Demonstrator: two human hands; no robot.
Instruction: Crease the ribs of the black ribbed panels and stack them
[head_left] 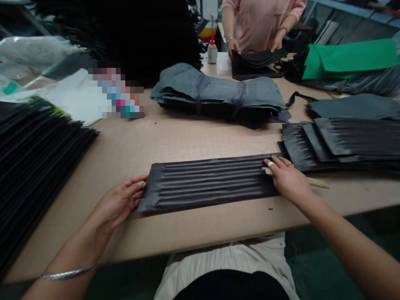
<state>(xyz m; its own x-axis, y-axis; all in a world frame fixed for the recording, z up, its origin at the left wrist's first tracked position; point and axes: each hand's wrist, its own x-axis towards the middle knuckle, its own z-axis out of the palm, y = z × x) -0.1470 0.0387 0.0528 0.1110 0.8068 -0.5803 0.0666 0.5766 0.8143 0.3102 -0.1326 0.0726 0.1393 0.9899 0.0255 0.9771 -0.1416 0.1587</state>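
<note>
Being steadied, apparently, near front edge of tan wood-like tabletop (187, 231): black, ridged, leather-like rectangle (209, 183), held by left hand (120, 200) and right hand (290, 180); even grip next required.

Pale wood-toned table (125, 141), a small dark scrap (270, 209) near its front edge; grey-blue bundle (218, 87) lying lengthwise mid-table, cinched by two dark ties; beyond it, upright, a small bottle (212, 55) with red nozzle; across the table, a co-worker (259, 25) in a pink top, both hands on dark sheets (256, 60); far right, bright green sheets (353, 58) lying over crumpled plastic (368, 83); tall black pile (140, 37) at back; far left, clear wrapping (31, 54), white sheet (75, 93), beside it a blurred-out multicoloured item (120, 96); dark green floor (309, 258) below.
</note>
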